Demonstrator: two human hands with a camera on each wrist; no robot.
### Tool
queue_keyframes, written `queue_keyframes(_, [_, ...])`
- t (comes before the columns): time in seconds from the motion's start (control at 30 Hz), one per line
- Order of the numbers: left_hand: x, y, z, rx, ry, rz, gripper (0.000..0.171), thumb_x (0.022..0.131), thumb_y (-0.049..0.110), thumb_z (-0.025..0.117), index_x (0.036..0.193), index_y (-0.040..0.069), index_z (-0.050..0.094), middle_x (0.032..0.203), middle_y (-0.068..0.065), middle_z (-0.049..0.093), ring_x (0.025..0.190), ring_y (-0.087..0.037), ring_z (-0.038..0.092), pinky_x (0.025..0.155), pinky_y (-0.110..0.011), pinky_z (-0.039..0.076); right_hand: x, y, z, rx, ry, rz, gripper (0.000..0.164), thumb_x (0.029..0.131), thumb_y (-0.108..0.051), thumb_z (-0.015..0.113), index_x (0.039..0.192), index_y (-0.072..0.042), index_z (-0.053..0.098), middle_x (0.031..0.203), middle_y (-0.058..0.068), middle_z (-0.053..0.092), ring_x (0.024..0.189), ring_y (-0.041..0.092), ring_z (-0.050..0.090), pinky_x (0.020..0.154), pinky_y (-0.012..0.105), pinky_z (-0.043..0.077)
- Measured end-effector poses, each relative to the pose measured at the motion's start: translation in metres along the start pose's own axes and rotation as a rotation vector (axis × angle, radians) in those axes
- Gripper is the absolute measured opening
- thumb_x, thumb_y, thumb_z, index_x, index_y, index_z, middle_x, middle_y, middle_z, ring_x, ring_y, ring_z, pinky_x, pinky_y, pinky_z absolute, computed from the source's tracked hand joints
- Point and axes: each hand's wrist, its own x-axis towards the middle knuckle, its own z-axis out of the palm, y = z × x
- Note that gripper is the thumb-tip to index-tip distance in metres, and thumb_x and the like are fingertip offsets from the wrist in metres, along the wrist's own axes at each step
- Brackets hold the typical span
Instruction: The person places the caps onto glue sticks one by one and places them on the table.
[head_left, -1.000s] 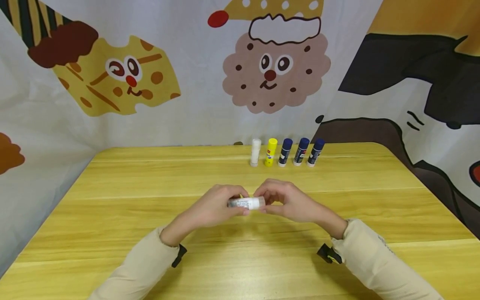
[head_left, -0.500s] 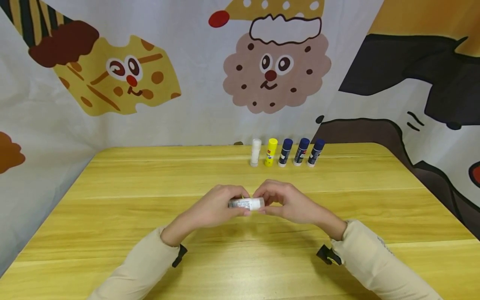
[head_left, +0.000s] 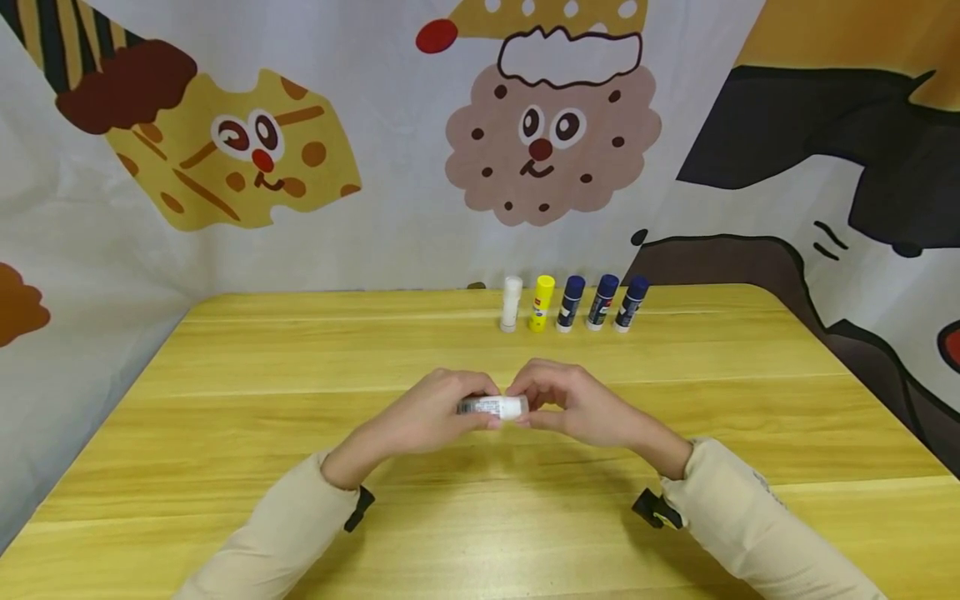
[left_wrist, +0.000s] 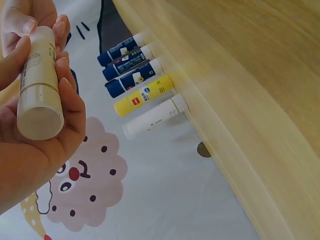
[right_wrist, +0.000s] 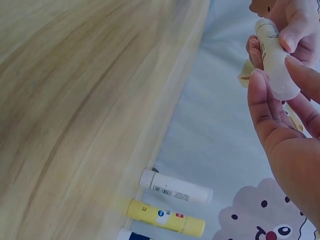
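Note:
A white glue stick [head_left: 491,407] lies sideways between both hands above the middle of the table. My left hand [head_left: 431,415] grips its body, thumb on the near side and fingers on the far side. At the other, translucent end [right_wrist: 283,89], the thumb and fingertips of my right hand [head_left: 588,407] pinch it. In the left wrist view the glue stick's flat round end [left_wrist: 41,122] faces the camera, with a groove round the barrel just behind it. Parts of the barrel are hidden behind the left hand's fingers.
Along the back edge of the wooden table [head_left: 300,350] several glue sticks stand upright in a row: a white one [head_left: 511,305], a yellow one [head_left: 542,305], then dark blue ones [head_left: 571,305] with white bases. A printed cloth [head_left: 397,233] hangs behind them.

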Motion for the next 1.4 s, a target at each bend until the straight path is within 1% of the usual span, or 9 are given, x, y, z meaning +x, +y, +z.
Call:
queue_keyframes(0.4, [0.0011, -0.0008, -0.0018, -0.011, -0.004, 0.003, 0.017, 0.087, 0.017, 0.064, 0.099, 0.005, 0.063, 0.088, 0.000, 0.063, 0.069, -0.007, 0.052, 0.061, -0.022, 0.045, 0.0013, -0.0014, 0.0000, 0.025, 0.023, -0.009, 0.021, 0.083, 0.003, 0.064, 0.102, -0.003, 0.059, 0.097, 0.006, 0.055, 0.080, 0.017, 0.058, 0.070, 0.034, 0.051])
queue_keyframes(0.7, [0.0017, -0.0003, -0.0022, -0.025, -0.001, -0.027, 0.019, 0.087, 0.016, 0.064, 0.101, 0.004, 0.062, 0.090, -0.001, 0.063, 0.071, -0.008, 0.053, 0.063, -0.023, 0.046, 0.0018, -0.0023, 0.0002, 0.016, 0.047, -0.028, 0.023, 0.081, 0.006, 0.064, 0.102, -0.001, 0.058, 0.097, 0.008, 0.054, 0.076, 0.016, 0.057, 0.068, 0.037, 0.051])
queue_keyframes(1.03, [0.0019, -0.0023, -0.0014, -0.054, -0.001, -0.032, 0.021, 0.086, 0.016, 0.064, 0.103, 0.003, 0.062, 0.090, -0.001, 0.063, 0.073, -0.008, 0.054, 0.064, -0.023, 0.047, 0.0010, -0.0023, -0.0010, -0.009, 0.055, -0.006, 0.024, 0.081, 0.005, 0.065, 0.103, -0.001, 0.058, 0.097, 0.006, 0.055, 0.076, 0.016, 0.057, 0.069, 0.033, 0.051])
queue_keyframes(1.27, [0.0015, -0.0043, -0.0004, -0.082, 0.000, -0.041, 0.021, 0.086, 0.018, 0.065, 0.103, 0.005, 0.061, 0.085, 0.003, 0.061, 0.071, -0.009, 0.053, 0.062, -0.023, 0.046, 0.0011, -0.0011, -0.0016, 0.002, 0.078, -0.048, 0.023, 0.080, 0.007, 0.064, 0.101, 0.000, 0.058, 0.094, 0.007, 0.056, 0.075, 0.017, 0.057, 0.068, 0.036, 0.052])
queue_keyframes(1.4, [0.0011, -0.0048, -0.0006, -0.099, -0.004, -0.051, 0.021, 0.086, 0.017, 0.064, 0.104, 0.006, 0.061, 0.085, 0.004, 0.061, 0.073, -0.009, 0.053, 0.063, -0.023, 0.046, 0.0009, 0.0003, -0.0020, 0.016, 0.094, -0.048, 0.022, 0.080, 0.008, 0.064, 0.100, 0.001, 0.058, 0.093, 0.008, 0.056, 0.076, 0.017, 0.056, 0.068, 0.036, 0.052])
